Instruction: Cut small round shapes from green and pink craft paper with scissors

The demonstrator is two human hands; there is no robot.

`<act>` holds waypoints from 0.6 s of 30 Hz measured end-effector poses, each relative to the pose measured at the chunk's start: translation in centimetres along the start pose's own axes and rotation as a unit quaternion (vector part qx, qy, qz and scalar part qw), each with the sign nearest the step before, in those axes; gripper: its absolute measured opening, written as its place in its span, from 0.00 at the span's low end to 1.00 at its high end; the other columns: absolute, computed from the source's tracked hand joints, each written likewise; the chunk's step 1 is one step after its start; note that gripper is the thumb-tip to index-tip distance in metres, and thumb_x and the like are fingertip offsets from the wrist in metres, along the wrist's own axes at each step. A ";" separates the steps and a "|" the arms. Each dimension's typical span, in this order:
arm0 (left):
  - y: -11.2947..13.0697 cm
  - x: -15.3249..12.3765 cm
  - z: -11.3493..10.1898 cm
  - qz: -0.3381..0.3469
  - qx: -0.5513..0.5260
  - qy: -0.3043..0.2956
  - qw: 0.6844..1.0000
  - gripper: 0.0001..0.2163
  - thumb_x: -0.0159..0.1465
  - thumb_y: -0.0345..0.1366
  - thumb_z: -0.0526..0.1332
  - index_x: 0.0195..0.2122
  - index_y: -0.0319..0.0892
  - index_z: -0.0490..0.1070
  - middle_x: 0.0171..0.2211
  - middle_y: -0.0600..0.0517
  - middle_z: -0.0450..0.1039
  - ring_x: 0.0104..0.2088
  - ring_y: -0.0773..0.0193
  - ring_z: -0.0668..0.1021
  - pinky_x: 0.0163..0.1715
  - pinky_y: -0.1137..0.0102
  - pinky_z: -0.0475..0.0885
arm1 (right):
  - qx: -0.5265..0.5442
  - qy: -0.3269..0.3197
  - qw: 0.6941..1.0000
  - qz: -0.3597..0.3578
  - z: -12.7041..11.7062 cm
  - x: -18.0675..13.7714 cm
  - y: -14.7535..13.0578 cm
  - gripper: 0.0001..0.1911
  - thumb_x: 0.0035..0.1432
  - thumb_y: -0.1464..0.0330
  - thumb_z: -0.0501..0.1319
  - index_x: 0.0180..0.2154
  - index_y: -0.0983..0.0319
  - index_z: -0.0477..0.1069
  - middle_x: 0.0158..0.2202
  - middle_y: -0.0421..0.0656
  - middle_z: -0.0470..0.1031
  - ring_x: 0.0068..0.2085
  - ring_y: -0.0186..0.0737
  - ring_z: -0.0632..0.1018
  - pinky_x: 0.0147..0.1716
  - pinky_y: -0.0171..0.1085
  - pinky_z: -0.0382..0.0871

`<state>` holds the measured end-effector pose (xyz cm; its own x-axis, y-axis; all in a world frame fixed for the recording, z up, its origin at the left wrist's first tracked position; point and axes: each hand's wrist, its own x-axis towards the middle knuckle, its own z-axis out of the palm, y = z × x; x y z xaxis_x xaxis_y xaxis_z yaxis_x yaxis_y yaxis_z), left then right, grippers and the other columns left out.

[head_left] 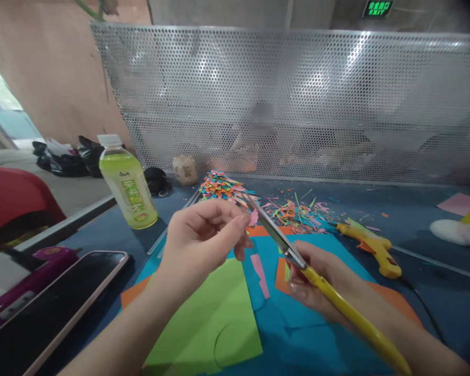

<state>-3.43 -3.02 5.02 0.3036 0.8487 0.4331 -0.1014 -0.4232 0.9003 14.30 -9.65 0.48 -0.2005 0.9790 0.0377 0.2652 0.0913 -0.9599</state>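
My left hand [203,237] pinches a small piece of pink paper [254,217] between thumb and fingers. In my right hand [317,277] is a pair of yellow-handled scissors [325,287], its blades pointing up and left, close beside the pink piece. Beneath both hands lie a green paper sheet [207,308], a blue sheet [309,339] and some orange paper. A pink strip [260,275] rests between the hands. Behind my left hand stands a cone [219,185] covered in many-coloured paper bits.
Paper scraps [297,211] litter the table's far middle. A yellow glue gun [370,248] with a cord lies at right. At left are a drink bottle [128,183], a phone [62,308] and a purple object [31,287]. A perforated metal panel [297,104] borders the back.
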 end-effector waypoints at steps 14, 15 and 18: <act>0.2 0.5 -0.2 -0.001 0.020 0.029 0.999 0.05 0.53 0.31 0.61 0.21 0.39 0.68 0.12 0.56 0.70 0.07 0.77 0.62 0.05 0.81 0.54 | -0.013 0.007 1.000 0.007 -0.6 1.3 2.2 0.20 0.47 0.56 0.64 0.27 0.58 0.54 0.21 0.33 0.53 0.21 0.29 0.56 0.18 0.31 0.50; 0.2 0.5 -0.3 0.000 0.021 0.027 0.999 0.05 0.53 0.31 0.61 0.21 0.39 0.68 0.12 0.56 0.70 0.07 0.77 0.62 0.05 0.81 0.53 | -0.017 0.005 1.000 0.006 -0.6 1.3 2.2 0.20 0.47 0.56 0.64 0.27 0.58 0.54 0.21 0.33 0.53 0.21 0.29 0.56 0.19 0.31 0.50; 0.1 0.6 -0.3 0.001 0.020 0.024 0.999 0.05 0.53 0.31 0.60 0.21 0.39 0.69 0.12 0.56 0.69 0.07 0.78 0.62 0.05 0.82 0.51 | -0.025 0.007 1.000 0.002 -0.5 1.2 1.9 0.20 0.47 0.58 0.64 0.27 0.58 0.53 0.21 0.32 0.53 0.22 0.28 0.55 0.20 0.31 0.50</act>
<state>-3.52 -2.51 5.41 0.2570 0.8616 0.4378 -0.0631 -0.4370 0.8972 15.01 -8.22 -1.13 -0.1858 0.9819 0.0376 0.3124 0.0953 -0.9452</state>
